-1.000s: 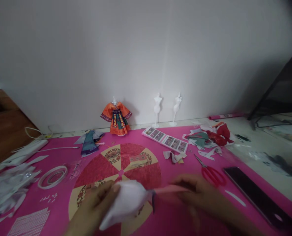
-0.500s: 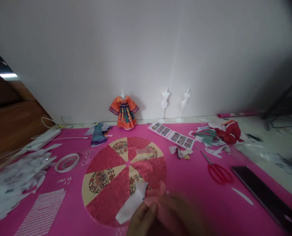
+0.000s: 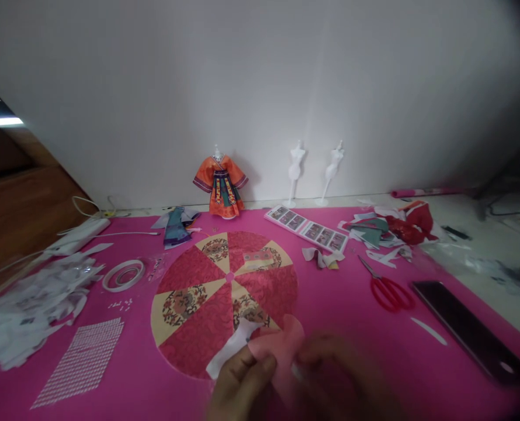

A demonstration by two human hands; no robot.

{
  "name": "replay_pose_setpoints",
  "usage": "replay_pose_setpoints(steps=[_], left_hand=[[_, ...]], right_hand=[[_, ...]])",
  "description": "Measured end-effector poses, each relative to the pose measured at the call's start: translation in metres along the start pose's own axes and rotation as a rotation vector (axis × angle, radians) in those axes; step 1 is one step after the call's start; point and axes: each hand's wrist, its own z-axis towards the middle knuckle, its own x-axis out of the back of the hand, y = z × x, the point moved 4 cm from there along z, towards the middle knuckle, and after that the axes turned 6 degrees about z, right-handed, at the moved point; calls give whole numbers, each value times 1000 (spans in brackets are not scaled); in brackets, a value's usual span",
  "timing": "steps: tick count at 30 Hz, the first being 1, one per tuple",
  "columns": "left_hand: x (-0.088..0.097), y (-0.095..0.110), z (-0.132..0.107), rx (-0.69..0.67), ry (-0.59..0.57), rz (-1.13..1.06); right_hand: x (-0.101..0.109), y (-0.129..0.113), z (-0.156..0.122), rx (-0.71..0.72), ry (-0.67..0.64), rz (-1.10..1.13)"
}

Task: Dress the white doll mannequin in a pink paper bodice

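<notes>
Cloth handling toward the near edge of the surface [image 3: 146,368]; the left hand [image 3: 245,380] pinches a pink fabric piece [image 3: 281,345] between thumb and fingers; a white piece [image 3: 231,351] shows beside it, overlapping the round panel [image 3: 198,333]; the blurred right hand [image 3: 336,362] meets the pink piece's right side, grip indeterminable; the step appears to be arranging the cloth; the next move probably calls for a steady left pinch.

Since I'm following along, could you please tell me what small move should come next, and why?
Perhaps smooth the pink piece flat: its upper edge looks curled, the left hand pinches it, and the right hand is close beside it.
</notes>
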Motion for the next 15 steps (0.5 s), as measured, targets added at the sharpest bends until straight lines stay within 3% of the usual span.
replay_pose_setpoints(steps=[7,11,15], left_hand=[[8,0,0,-80,111,228],[1,4,-1,-114,165,233],[-10,14,-5,-163,251,333]], right_hand=[[-1,3,-6,109,33,-132],[-3,3,-9,141,43,-315],[-7,6,-9,133,56,-336]])
